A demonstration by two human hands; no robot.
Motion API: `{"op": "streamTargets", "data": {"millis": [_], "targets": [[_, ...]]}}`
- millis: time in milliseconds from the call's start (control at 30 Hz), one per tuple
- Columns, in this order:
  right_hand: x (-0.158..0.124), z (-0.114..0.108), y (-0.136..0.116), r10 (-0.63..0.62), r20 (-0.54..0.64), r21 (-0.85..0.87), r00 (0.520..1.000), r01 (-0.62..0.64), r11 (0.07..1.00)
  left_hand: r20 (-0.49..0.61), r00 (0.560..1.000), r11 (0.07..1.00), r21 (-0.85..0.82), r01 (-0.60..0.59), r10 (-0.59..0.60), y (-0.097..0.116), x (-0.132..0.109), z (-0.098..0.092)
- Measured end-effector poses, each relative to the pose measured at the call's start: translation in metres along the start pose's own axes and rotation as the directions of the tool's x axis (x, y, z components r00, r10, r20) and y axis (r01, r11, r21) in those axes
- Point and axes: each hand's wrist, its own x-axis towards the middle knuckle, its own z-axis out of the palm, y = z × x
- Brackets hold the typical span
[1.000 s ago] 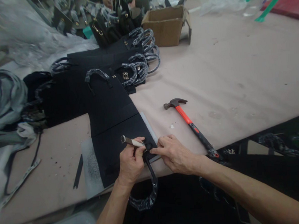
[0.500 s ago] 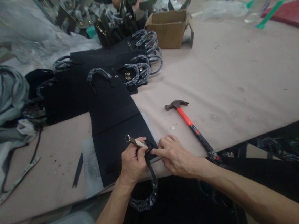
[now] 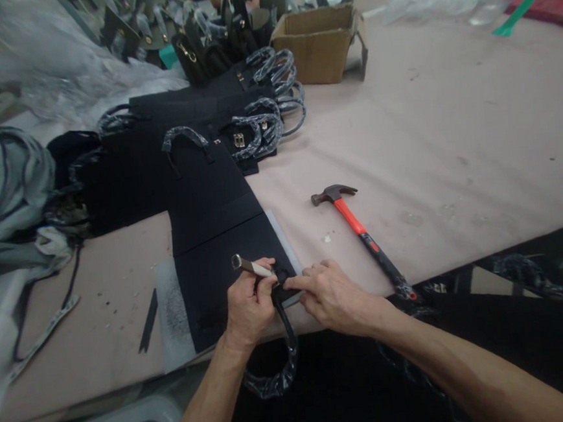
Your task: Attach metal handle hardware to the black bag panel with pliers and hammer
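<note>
My left hand (image 3: 250,306) is closed round a metal hand punch (image 3: 251,265), tilted with its round butt up and to the left. The punch's lower tip is hidden by my fingers, over a corner of the black bag panel (image 3: 226,248). My right hand (image 3: 334,298) has its index finger stretched out, pressing on the panel beside the punch; its other fingers are partly curled. From under my hands a plastic-wrapped bag handle (image 3: 293,356) loops down past the table edge. A claw hammer (image 3: 355,221) with a red and black grip lies right of my right hand.
Black panels (image 3: 190,107) with wrapped handles are piled beyond. A cardboard box (image 3: 314,46) stands at the back, with a person's arms behind the dark bags there. A dark strip (image 3: 148,320) lies left of a whitish board (image 3: 173,310) under the panel. Clear plastic (image 3: 56,66) is heaped far left.
Both hands stay at the same spot on the panel. The punch's butt leans slightly further left. The camera view has shifted a little.
</note>
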Motion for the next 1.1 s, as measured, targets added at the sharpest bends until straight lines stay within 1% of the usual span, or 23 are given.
{"op": "streamTargets", "data": {"millis": [133, 267, 367, 500, 600, 667, 800, 867, 900, 967, 1033, 1100], "targets": [[-0.002, 0.000, 0.004, -0.059, -0.019, 0.001, 0.998, 0.059, 0.998, 0.002, 1.000, 1.000, 0.000, 0.001, -0.001, 0.001, 0.000, 0.000], [-0.004, -0.002, 0.006, -0.102, -0.003, -0.033, 0.995, 0.102, 0.994, 0.005, 1.000, 1.000, -0.025, 0.001, -0.001, -0.001, -0.001, 0.001], [-0.004, -0.004, 0.006, -0.126, 0.003, -0.059, 0.992, 0.126, 0.990, -0.005, 0.999, 0.999, -0.020, -0.034, 0.034, -0.002, -0.002, 0.003], [-0.007, -0.003, 0.000, -0.122, -0.020, -0.134, 0.992, 0.118, 0.984, -0.014, 0.997, 0.997, 0.010, -0.077, 0.077, -0.003, -0.003, 0.005], [-0.013, 0.004, -0.005, -0.116, -0.065, -0.186, 0.991, 0.102, 0.977, -0.015, 0.992, 0.991, 0.045, -0.124, 0.124, -0.003, -0.005, 0.006], [-0.018, 0.012, -0.005, -0.128, -0.112, -0.183, 0.985, 0.106, 0.977, -0.011, 0.989, 0.987, 0.064, -0.149, 0.150, -0.004, -0.006, 0.007], [-0.033, 0.031, 0.004, -0.162, -0.228, -0.039, 0.960, 0.157, 0.987, -0.012, 0.988, 0.983, 0.104, -0.155, 0.157, -0.005, -0.007, 0.009], [-0.041, 0.037, 0.012, -0.138, -0.340, 0.038, 0.930, 0.160, 0.986, -0.014, 0.987, 0.981, 0.116, -0.157, 0.160, -0.005, -0.008, 0.009], [-0.045, 0.038, 0.017, -0.110, -0.411, 0.063, 0.905, 0.148, 0.987, -0.014, 0.987, 0.980, 0.121, -0.160, 0.163, -0.005, -0.008, 0.009], [-0.052, 0.036, 0.028, -0.034, -0.549, 0.074, 0.835, 0.088, 0.993, -0.015, 0.985, 0.977, 0.135, -0.166, 0.169, -0.004, -0.008, 0.010], [-0.057, 0.028, 0.043, 0.052, -0.653, 0.036, 0.755, -0.037, 0.999, -0.016, 0.984, 0.973, 0.154, -0.170, 0.175, -0.004, -0.008, 0.010], [-0.060, 0.018, 0.059, 0.153, -0.703, -0.025, 0.695, -0.239, 0.971, -0.020, 0.983, 0.971, 0.163, -0.176, 0.182, -0.003, -0.008, 0.011]]}}
